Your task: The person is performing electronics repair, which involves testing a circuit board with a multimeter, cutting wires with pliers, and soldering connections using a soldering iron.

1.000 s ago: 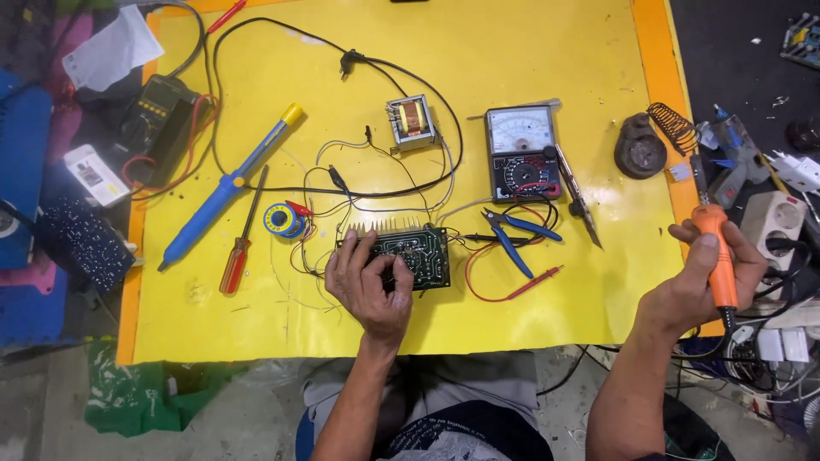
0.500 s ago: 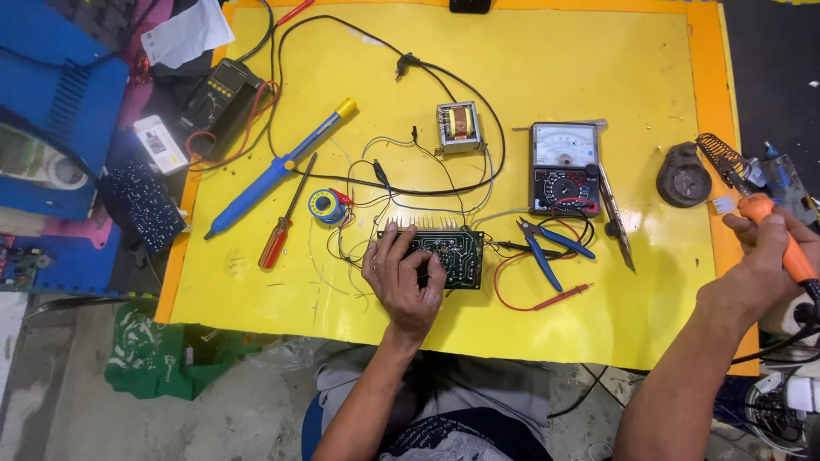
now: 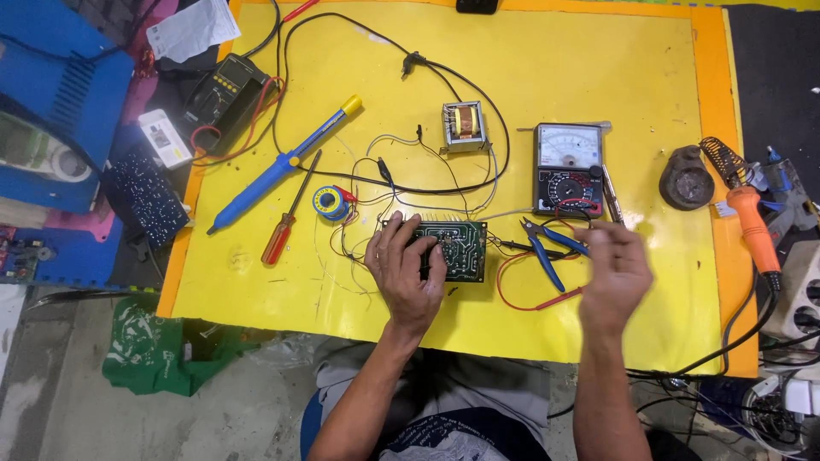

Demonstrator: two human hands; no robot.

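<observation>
Two hands over a yellow mat (image 3: 547,68) with an orange border. Far left, off the mat: a blue case (image 3: 60,102), cut off by the frame edge, and a dark perforated board (image 3: 145,198) beside it. Next, a black digital meter (image 3: 224,90) with red leads, then a blue desoldering pump (image 3: 282,164) with a yellow tip lying slantwise, a red-handled screwdriver (image 3: 289,213) just beside it, and a small solder spool (image 3: 329,202). Near the middle of the mat, toward its near edge: a green circuit board (image 3: 461,249), rectangular, component side up, dark parts on it too small to make out, thin wires running from its far edge to a small transformer (image 3: 465,126). Left third of the board hidden under the left hand (image 3: 408,271), laid palm down on it, fingers slightly spread, pressing it flat. Right of the board, blue-handled cutters (image 3: 547,248) and a red lead, partly covered. Beyond, an analog multimeter (image 3: 568,169), upright on the mat. Right hand (image 3: 613,271) raised above the mat, blurred, fingers loosely curled and holding nothing visible; exact pose hard to tell. Far right, a dark round stand (image 3: 686,177) and an orange soldering iron (image 3: 752,218) resting in its coil holder, cord trailing off toward a power strip (image 3: 803,299) cut by the frame.
</observation>
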